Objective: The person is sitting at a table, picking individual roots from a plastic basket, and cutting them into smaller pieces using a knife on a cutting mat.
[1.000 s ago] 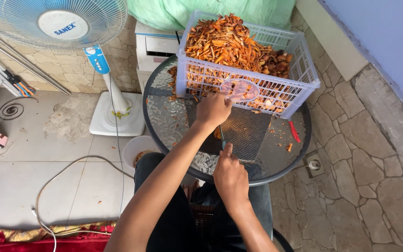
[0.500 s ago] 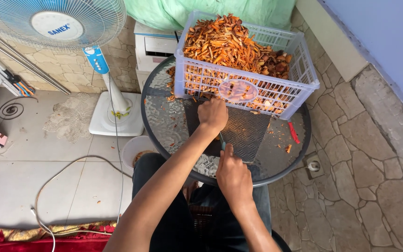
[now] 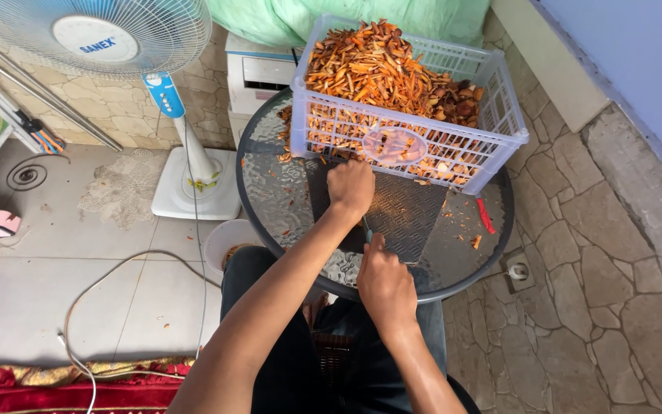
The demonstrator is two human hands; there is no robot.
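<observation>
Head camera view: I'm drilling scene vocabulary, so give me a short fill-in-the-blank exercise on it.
1. The white plastic crate is heaped with ____ slivers.
2. The crate stands on a ____ glass table.
3. The left hand and right hand work over a dark ____.
4. Left of the table stands a pedestal ____.

Missing words: orange; round; mat; fan
</observation>
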